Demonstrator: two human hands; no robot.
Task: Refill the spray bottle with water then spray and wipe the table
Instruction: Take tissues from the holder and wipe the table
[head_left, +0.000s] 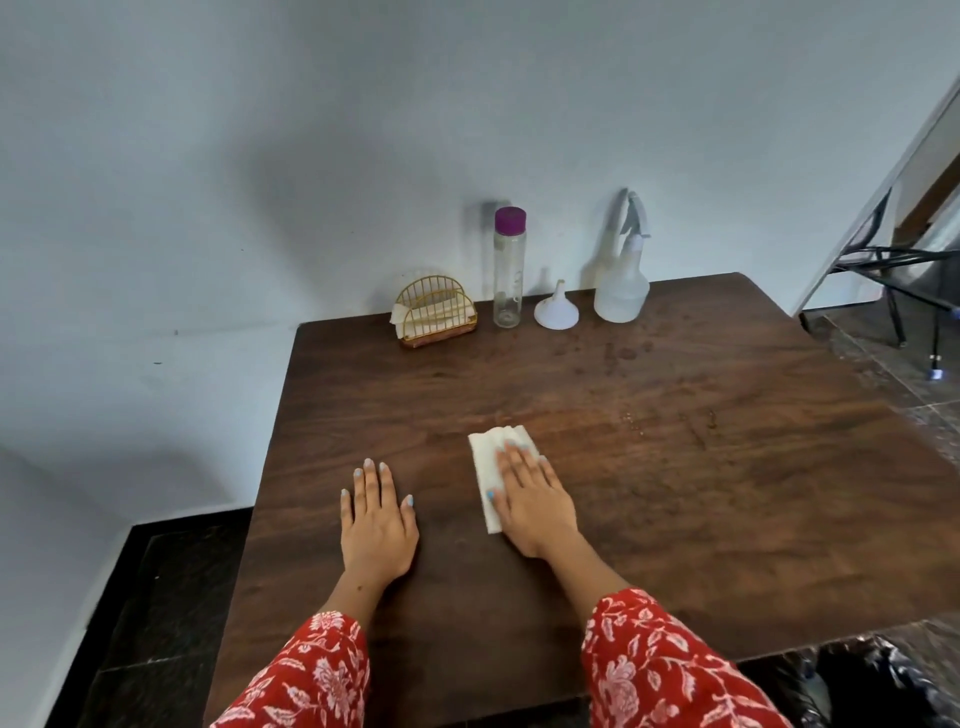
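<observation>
Two hands lie flat on the dark wooden table (675, 493) in front of us, both palm down, with red floral sleeves (670, 670) showing at the wrists. Our left hand (378, 525) rests on bare wood with its fingers stretched out and slightly spread, gripping nothing. Our right hand (532, 499) presses on a folded white paper napkin (491, 467), fingers extended and lying on top of it rather than curled around it; the napkin sticks out past the fingertips and along the thumb side. At the far edge of the table, against the pale wall (260, 156), four things stand in a row. The spray bottle (622, 280) is at the right end, upright, translucent white, with its trigger head on (how full it is we cannot tell). Just left of it sits a white funnel (556, 312), wide mouth down and spout up. Next comes a tall clear water bottle (509, 270) with a purple cap, which looks nearly empty, and at the left end a gold wire napkin holder (435, 312) with napkins in it. Small wet-looking spots mark the wood between the spray bottle and our right hand.
</observation>
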